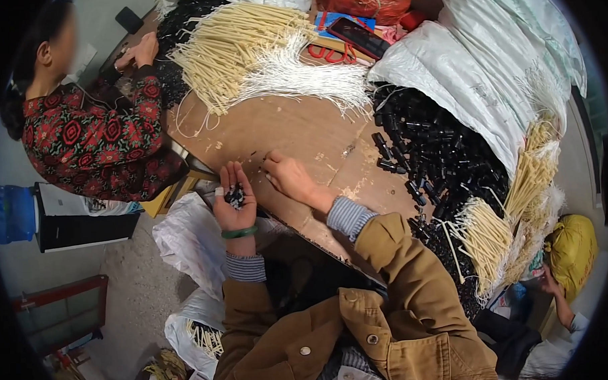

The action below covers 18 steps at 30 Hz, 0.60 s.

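Note:
My left hand (240,216) is palm up beside the table edge, fingers stretched out, with a small heap of dark and pale pieces (235,196) lying in the palm. A green bangle (240,232) circles that wrist. Just to the right, my right hand (291,180) rests on the brown tabletop (282,127), palm down. Its fingers are curled together near the table edge; whatever they may hold is too small to make out. A few dark specks lie by those fingertips.
Bundles of cream sticks with white strings (235,48) cover the far table. Black plastic parts (416,139) spill from a white sack (460,70) at right. A phone (359,37) and red-handled scissors (333,53) lie farther back. A co-worker in patterned clothing (94,133) works at left.

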### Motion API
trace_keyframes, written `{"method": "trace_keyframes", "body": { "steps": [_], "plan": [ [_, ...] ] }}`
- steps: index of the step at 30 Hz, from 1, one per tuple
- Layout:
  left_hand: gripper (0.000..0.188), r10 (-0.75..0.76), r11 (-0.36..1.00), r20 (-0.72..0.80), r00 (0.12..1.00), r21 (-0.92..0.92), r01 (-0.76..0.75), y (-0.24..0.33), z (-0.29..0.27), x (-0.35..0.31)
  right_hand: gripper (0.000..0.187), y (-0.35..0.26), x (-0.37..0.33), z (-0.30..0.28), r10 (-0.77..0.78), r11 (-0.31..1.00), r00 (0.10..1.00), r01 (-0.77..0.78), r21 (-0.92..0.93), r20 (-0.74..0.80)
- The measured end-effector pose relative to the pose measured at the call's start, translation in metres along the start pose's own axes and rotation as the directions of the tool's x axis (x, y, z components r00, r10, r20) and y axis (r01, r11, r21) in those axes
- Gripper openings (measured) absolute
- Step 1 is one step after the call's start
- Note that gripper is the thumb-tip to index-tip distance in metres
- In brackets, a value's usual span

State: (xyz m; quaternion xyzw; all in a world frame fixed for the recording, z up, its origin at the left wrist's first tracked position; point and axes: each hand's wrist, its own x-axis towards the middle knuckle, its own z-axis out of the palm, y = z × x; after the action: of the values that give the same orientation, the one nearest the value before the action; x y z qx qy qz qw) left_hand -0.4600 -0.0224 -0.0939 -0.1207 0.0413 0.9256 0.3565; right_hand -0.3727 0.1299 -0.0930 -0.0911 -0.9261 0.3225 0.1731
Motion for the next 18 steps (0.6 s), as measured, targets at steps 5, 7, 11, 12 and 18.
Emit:
{"method": "trace_keyframes", "body": {
  "steps": [5,7,11,12,18],
  "plan": [
    [0.033,0.077,0.997,-0.202,0.976,0.044,-0.070,-0.004,0.018,-0.008,0.018,-0.012,0.003,0.002,0.037,0.982,0.999,-0.036,-0.183,-0.001],
    [0.032,0.114,0.993,-0.271,0.956,0.055,-0.103,0.000,0.022,-0.014,0.015,-0.017,0.005,-0.001,0.032,0.972,0.999,-0.033,-0.233,-0.008],
    [0.032,0.069,0.998,-0.234,0.970,0.016,-0.068,0.003,0.016,-0.018,0.010,-0.009,0.006,-0.011,0.109,0.993,0.991,-0.104,0.053,-0.080],
    [0.032,0.082,0.997,-0.234,0.969,0.013,-0.081,0.003,0.008,-0.017,0.010,-0.017,0.009,-0.011,0.098,0.994,0.993,-0.095,0.056,-0.072],
    [0.034,-0.069,0.994,0.255,0.965,-0.059,0.087,0.007,-0.017,-0.011,0.015,-0.047,0.015,-0.010,0.128,0.756,0.970,-0.230,0.613,0.206]
  ]
}}
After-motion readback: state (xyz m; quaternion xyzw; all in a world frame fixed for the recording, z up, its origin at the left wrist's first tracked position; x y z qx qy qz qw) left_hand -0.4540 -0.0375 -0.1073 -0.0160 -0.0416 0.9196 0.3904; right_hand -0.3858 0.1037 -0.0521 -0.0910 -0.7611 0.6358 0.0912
